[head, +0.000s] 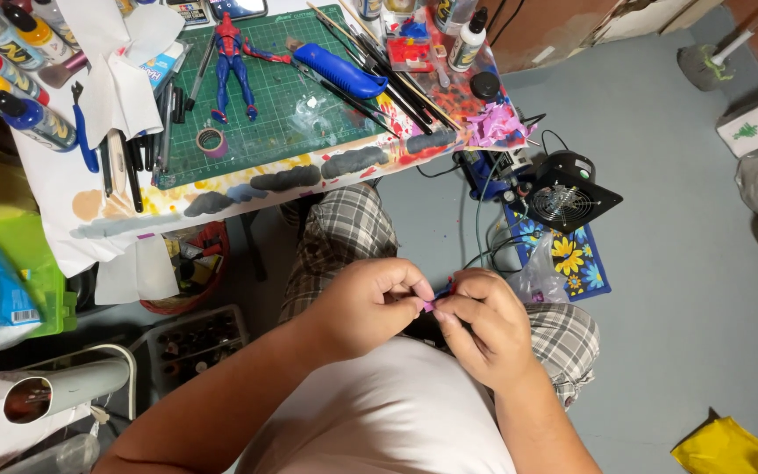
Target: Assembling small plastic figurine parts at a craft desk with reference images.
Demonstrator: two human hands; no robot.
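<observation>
The paint-smeared counter (pixel 221 189) carries a green mat (pixel 282 114), a red-and-blue figure (pixel 232 61) and a blue knife (pixel 339 70). Over the lap, the left hand (pixel 366 303) and right hand (pixel 484 329) both pinch 1 tiny purple piece (pixel 429 305).

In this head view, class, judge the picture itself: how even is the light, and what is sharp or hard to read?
Head view: light is even and soft, no harsh glare; the green cutting mat is sharp; the tiny purple piece between left hand and right hand is mostly hidden; edges look slightly bent.
</observation>
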